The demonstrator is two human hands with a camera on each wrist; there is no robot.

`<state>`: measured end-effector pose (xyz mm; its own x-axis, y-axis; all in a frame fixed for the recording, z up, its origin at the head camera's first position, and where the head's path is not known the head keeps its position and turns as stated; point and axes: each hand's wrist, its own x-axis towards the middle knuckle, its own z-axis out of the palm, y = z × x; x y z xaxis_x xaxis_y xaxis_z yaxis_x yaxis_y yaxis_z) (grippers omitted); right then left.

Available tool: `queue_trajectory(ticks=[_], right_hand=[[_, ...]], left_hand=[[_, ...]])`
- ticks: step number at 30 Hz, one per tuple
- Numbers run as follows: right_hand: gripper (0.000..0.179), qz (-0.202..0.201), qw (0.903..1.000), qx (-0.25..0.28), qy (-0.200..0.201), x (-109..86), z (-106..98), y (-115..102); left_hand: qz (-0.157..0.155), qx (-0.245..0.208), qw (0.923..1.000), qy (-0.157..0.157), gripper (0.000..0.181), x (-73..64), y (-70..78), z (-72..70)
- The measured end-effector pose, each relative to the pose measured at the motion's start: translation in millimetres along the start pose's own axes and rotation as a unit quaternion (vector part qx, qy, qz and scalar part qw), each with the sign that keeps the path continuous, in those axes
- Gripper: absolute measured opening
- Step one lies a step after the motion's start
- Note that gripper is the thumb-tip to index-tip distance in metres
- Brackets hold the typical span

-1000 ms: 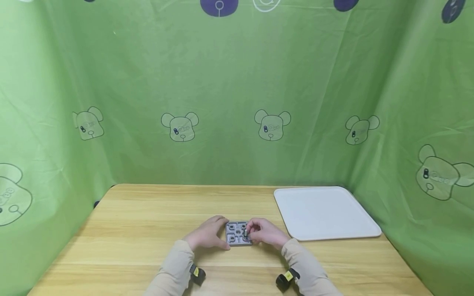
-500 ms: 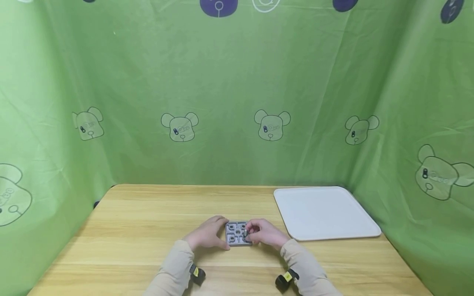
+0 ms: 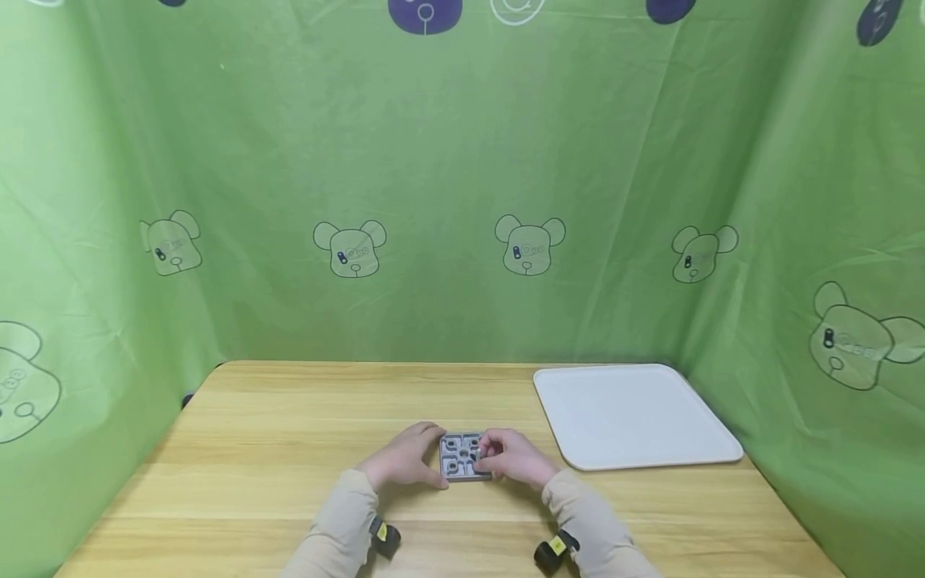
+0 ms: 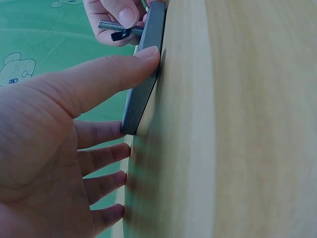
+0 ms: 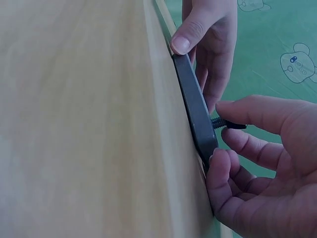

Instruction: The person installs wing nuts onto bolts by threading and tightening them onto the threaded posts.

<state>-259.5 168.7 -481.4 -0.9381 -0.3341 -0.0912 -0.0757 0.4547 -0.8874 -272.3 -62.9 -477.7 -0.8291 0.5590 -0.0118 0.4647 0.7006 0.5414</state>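
Note:
A grey square plate (image 3: 453, 455) with recesses and round holes lies flat on the wooden table. My left hand (image 3: 406, 458) holds its left side, thumb at the near edge and index finger at the far corner; the other fingertips rest on the table. At the plate's right part, a threaded bolt (image 4: 106, 25) stands upright. A black wing nut (image 4: 120, 35) is on this bolt, and my right hand (image 3: 516, 457) pinches it between thumb and index finger. The lower right fingers touch the plate's edge in the right wrist view. Those fingers partly hide the bolt.
A white rectangular tray (image 3: 636, 417) lies at the table's back right, beyond the right hand. Bare wooden tabletop (image 3: 303, 409) extends left of the hands. A green printed curtain (image 3: 441, 144) encloses the back and sides.
The right thumb and fingers have shifted slightly around the bolt, turning with the wing nut, and the right wrist has moved a little left. The left hand and the plate stay in place.

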Motion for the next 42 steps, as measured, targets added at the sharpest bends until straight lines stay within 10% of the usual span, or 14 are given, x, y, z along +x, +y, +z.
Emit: queue_trajectory(ticks=[42], right_hand=[[0.028,-0.011,0.9971,0.043,-0.062,6.6,-12.6,13.1]], left_hand=[[0.011,0.010,0.9999,0.004,0.090,1.2,-2.2,0.7]])
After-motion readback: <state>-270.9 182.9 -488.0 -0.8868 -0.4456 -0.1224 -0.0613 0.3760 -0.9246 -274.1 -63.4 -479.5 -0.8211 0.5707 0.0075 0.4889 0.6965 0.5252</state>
